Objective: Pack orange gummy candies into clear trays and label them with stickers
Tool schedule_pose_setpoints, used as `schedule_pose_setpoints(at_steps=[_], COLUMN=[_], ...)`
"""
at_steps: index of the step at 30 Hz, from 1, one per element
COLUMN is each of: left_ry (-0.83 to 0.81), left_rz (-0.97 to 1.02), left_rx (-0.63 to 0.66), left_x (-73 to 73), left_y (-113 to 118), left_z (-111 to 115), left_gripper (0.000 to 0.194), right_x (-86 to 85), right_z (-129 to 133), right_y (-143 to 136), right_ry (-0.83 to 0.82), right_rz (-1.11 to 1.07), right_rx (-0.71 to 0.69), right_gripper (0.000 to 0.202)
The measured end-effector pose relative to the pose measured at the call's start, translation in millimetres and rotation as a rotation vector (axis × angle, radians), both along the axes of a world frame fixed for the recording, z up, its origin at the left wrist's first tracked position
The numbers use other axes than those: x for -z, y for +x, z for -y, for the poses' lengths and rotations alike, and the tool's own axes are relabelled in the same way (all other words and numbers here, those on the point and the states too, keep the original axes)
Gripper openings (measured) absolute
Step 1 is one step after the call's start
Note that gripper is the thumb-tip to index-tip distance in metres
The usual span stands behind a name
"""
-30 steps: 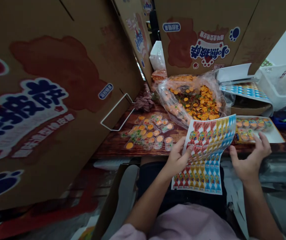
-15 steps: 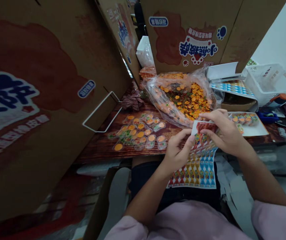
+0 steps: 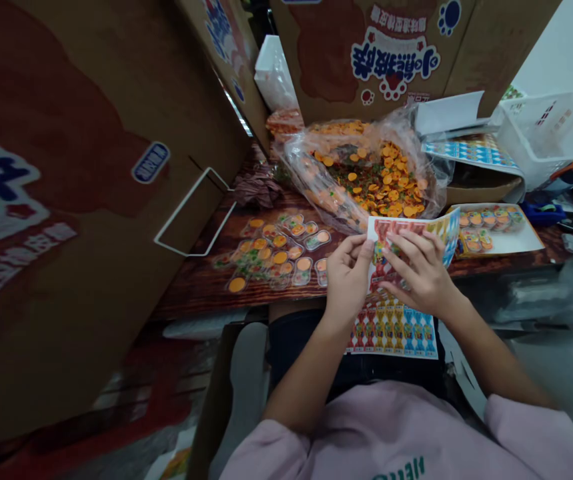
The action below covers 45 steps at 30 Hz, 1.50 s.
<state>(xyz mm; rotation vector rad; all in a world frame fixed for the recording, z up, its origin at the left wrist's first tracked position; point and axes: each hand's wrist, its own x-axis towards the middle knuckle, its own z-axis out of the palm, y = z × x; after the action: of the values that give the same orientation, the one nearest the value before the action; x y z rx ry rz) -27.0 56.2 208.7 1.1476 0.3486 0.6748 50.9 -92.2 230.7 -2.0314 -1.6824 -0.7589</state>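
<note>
My left hand (image 3: 345, 279) pinches the left edge of a printed sticker sheet (image 3: 379, 230), held up at the table's front edge. Its rows of labels run from red through yellow to blue, and its right end curls upward. Flat across the face of this sheet lies my right hand (image 3: 422, 275), fingers stretched and apart. Below, over my lap, hangs another part of the sheet or a second sheet (image 3: 393, 330); my hands hide how they join. Left of my hands, several small clear packs with orange discs (image 3: 279, 258) are spread on the table.
Behind my hands sits an open plastic bag (image 3: 311, 183) full of orange and green pieces. To the right are a shallow box (image 3: 516, 241) of filled packs, a white basket (image 3: 541, 143) and a blue tape dispenser (image 3: 543, 213). Large cartons (image 3: 91, 280) stand left and behind.
My right hand has gone from gripping the sheet's top edge to lying spread on its face. The sheet is now opened out to the right. My view has shifted slightly.
</note>
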Motion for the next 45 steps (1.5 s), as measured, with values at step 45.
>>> schedule_pose_setpoints(at_steps=[45], left_ry=[1.168], left_rz=[0.121], left_rx=[0.061], left_x=[34.2], left_y=[-21.1], left_z=[13.3], left_gripper=[0.026], right_x=[5.5], right_z=[26.1], right_y=[6.4], right_ry=[0.033], right_rz=[-0.286], right_rx=[-0.051], right_gripper=[0.018])
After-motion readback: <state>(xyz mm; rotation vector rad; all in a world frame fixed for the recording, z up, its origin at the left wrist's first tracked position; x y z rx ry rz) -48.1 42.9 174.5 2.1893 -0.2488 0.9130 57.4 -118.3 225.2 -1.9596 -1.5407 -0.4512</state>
